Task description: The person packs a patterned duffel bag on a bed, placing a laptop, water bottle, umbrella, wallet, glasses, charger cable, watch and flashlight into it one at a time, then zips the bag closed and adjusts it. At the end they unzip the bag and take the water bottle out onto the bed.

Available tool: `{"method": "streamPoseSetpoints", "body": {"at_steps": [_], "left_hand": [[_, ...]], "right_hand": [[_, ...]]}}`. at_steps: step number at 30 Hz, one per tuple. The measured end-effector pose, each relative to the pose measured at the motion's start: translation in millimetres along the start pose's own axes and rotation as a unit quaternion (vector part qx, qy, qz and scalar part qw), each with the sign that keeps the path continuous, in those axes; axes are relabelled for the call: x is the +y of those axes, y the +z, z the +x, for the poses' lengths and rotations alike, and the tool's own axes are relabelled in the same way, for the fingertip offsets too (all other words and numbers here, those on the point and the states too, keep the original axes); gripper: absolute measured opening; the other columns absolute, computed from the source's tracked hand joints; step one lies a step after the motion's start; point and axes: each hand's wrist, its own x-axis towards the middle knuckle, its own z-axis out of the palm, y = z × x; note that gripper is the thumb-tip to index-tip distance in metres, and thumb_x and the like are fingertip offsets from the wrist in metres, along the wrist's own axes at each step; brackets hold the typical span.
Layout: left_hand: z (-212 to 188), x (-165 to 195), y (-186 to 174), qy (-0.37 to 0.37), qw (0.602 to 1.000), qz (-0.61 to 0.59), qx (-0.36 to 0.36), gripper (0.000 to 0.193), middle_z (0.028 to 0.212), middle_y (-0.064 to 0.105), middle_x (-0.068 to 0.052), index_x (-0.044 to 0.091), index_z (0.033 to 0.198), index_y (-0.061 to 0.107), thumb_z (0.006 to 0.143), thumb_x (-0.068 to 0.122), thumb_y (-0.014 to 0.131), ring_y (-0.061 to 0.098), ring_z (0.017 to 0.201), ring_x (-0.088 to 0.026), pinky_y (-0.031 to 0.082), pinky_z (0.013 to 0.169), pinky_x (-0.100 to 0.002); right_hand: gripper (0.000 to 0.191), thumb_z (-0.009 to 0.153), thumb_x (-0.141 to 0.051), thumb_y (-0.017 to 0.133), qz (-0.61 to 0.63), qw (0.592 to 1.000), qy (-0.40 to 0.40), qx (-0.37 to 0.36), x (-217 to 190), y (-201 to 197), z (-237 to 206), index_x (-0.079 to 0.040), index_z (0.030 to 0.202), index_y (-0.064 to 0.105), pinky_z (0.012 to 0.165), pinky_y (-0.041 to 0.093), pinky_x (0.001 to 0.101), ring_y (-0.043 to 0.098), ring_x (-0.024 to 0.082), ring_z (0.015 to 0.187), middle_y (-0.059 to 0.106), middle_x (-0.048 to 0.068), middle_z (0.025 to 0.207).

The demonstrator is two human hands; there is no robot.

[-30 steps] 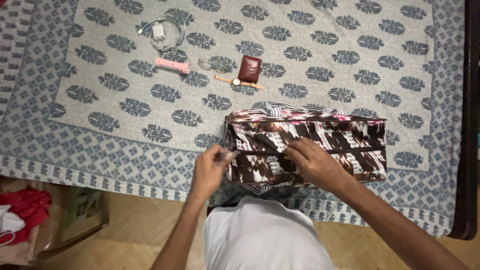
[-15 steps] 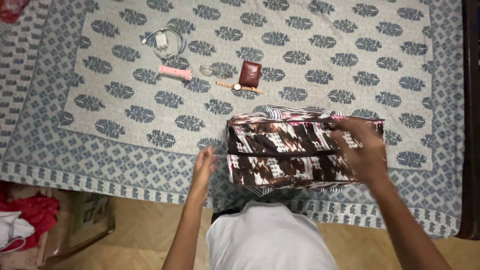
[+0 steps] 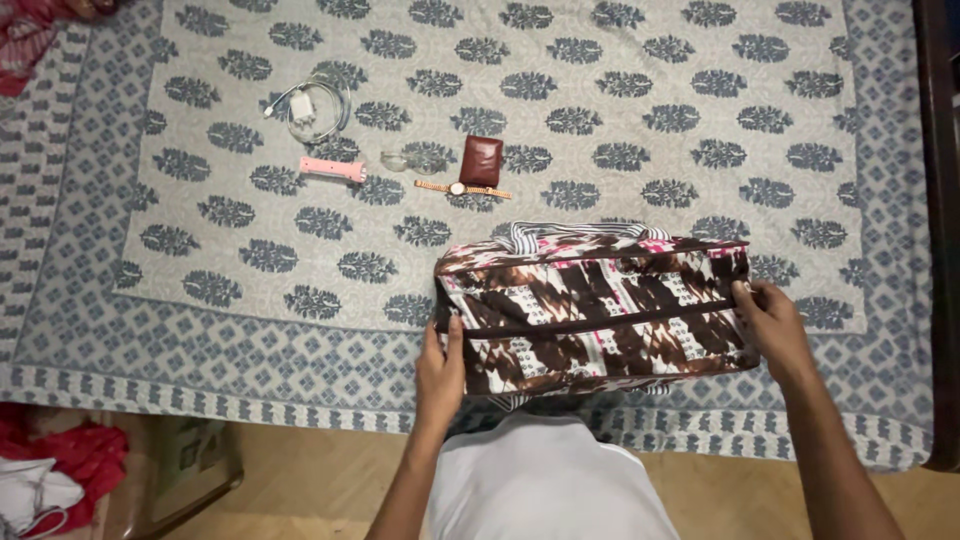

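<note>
Head view, looking straight down: a patterned bag (image 3: 595, 305) in brown, white and pink lies on its side at the near edge of a bed (image 3: 120, 330) covered with a blue-and-cream block-print sheet. The left hand (image 3: 440, 370) holds the bag's left end, thumb up along the side panel and fingers curled under the corner. The right hand (image 3: 772, 325) grips the right end, fingers wrapped around the edge near the dark zip line that runs the length of the bag. Both hands are closed on the fabric, one at each end, so the bag is steadied from both sides.

To handle this well, the person would judge it best to keep the two grips level, so the soft body does not sag or twist, and to keep the striped handles (image 3: 575, 232) on the far side free of the hands.

Farther out on the sheet, well apart from the bag, lie a brown wallet (image 3: 481, 160), a wristwatch (image 3: 462, 188) just beside it, a pink tube-shaped item (image 3: 332, 170) and a white charger with coiled cable (image 3: 310, 105).
</note>
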Motion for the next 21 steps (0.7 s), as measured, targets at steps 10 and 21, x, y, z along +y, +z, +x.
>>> {"method": "streamPoseSetpoints", "body": {"at_steps": [10, 21], "left_hand": [[-7, 40, 3, 0.033, 0.984, 0.162, 0.072, 0.063, 0.099, 0.074, -0.024, 0.001, 0.113, 0.07, 0.091, 0.059, 0.061, 0.07, 0.093, -0.043, 0.053, 0.08, -0.05], [-8, -12, 5, -0.002, 0.958, 0.279, 0.062, 0.061, 0.064, 0.062, -0.028, -0.003, 0.074, 0.068, 0.1, 0.05, 0.055, 0.063, 0.065, -0.047, 0.046, 0.064, -0.055]], "right_hand": [[0.034, 0.1, -0.031, 0.07, -0.08, 0.996, 0.014, 0.025, -36, 8, -10, 0.003, 0.105, 0.072, 0.052, 0.041, 0.0277, 0.053, 0.009, 0.061, 0.067, 0.006, 0.074], [0.025, 0.101, -0.02, 0.072, 0.003, 0.999, 0.013, 0.045, -11, 14, -31, 0.005, 0.097, 0.07, 0.053, 0.037, 0.0239, 0.05, 0.004, 0.065, 0.064, 0.0, 0.076]]}}
